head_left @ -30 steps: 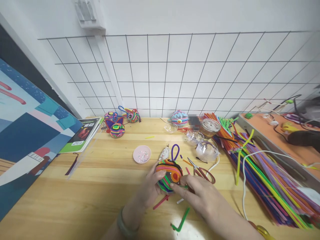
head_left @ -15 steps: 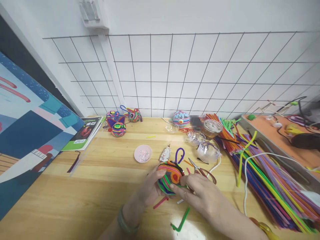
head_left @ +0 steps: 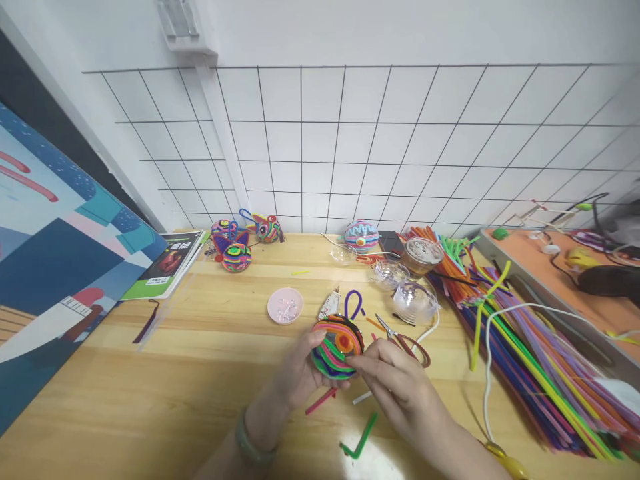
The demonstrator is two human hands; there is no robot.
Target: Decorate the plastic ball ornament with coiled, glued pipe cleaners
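Observation:
A ball wrapped in many-coloured pipe cleaners (head_left: 337, 345), with a purple loop on top, sits between my hands above the wooden table (head_left: 200, 373). My left hand (head_left: 299, 371) cups it from the left and below, fingers curled round it. My right hand (head_left: 395, 387) is closed at the ball's right side, fingertips pressing on the wrapped strands. Loose red and green pipe cleaner pieces (head_left: 359, 440) lie just below my hands.
Scissors (head_left: 403, 340) and a glue tube (head_left: 329, 305) lie beside the ball. A pink dish (head_left: 285, 305), clear plastic half-shells (head_left: 414, 301) and finished balls (head_left: 236, 257) stand behind. A big pile of pipe cleaners (head_left: 540, 360) fills the right. A book (head_left: 165, 263) and a board lie at left.
I have turned the ball so its face tilts more toward me and lifted it slightly. My right fingers have shifted along its right edge.

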